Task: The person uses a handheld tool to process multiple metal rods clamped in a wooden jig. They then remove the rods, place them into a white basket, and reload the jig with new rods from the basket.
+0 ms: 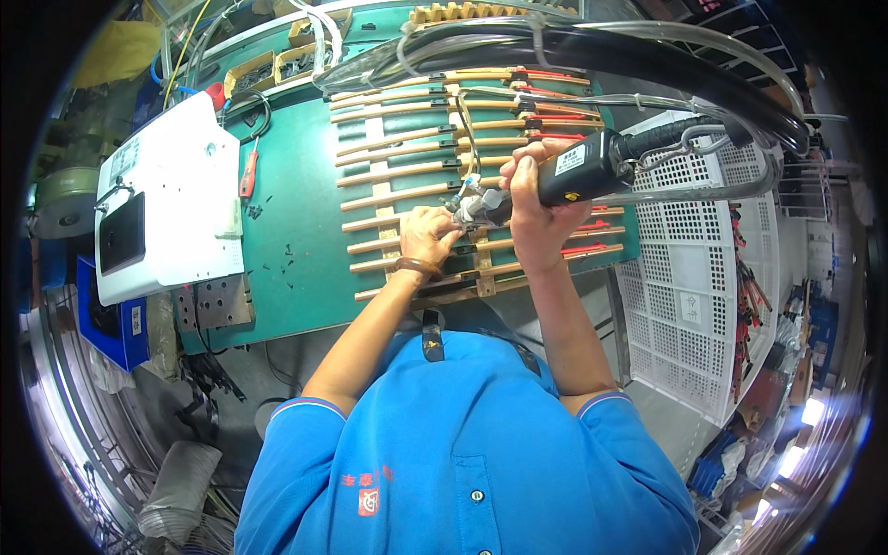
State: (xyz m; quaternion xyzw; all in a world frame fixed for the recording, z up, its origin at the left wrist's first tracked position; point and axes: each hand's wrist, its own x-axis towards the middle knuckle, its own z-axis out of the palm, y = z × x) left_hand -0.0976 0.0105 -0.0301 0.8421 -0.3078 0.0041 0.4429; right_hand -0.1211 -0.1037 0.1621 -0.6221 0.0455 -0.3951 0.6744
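Observation:
My right hand [529, 199] grips a black powered screwdriver [581, 166], its metal nose pointing left and down onto a wooden rack [388, 166] of long tan-handled tools with red and black parts. My left hand [427, 236] rests on the rack beside the driver's tip, fingers pinched at a small part there; what it pinches is too small to tell. A brown band is on my left wrist. Thick black hose [592, 51] and clear tubing run from the driver's rear up and across the bench.
A green bench mat [287, 213] carries a white machine box [171, 199] with a dark screen at left, a red-handled tool [248, 174] and small bins of screws [268, 67] at the back. White perforated crates [694, 268] stand on the right. A blue bin [102, 319] sits lower left.

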